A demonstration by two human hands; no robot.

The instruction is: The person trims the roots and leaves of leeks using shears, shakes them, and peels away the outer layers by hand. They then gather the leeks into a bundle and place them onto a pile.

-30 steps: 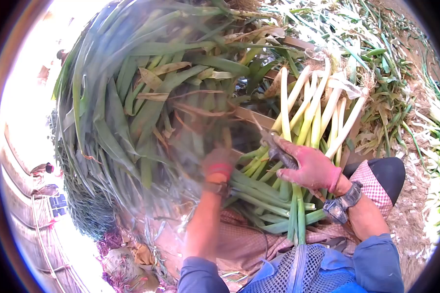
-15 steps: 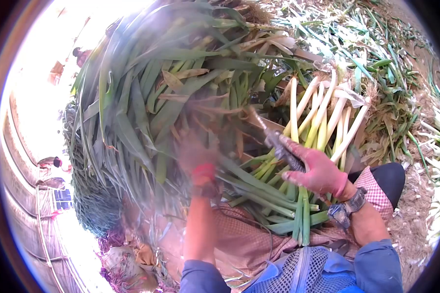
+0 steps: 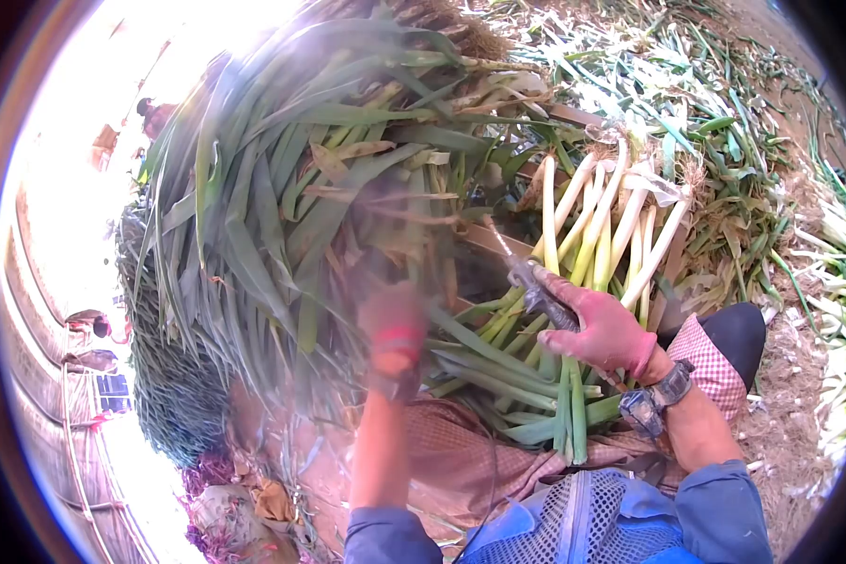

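My right hand [image 3: 602,324], in a pink glove, is closed around a grey air blow gun [image 3: 541,299] whose thin metal nozzle points up and left. Just beyond it, several leeks [image 3: 600,221] lie with white stems and roots pointing away from me, their green ends reaching down to my lap. Motion smears my left hand [image 3: 393,315], gloved in pink with a red cuff; its fingers are indistinct. It is against the near side of a big heap of green leek leaves [image 3: 263,188].
Leaf scraps [image 3: 667,85] cover the ground at the upper right. More white-stemmed leeks [image 3: 841,324] lie along the right edge. Another dark green pile [image 3: 174,376] stands at the left, near a sack [image 3: 235,522]. Two people are far off at the left.
My left hand has shifted slightly right and toward me along the leaf heap. My right hand still grips the air blow gun. The view has shifted a little, moving the stems left.
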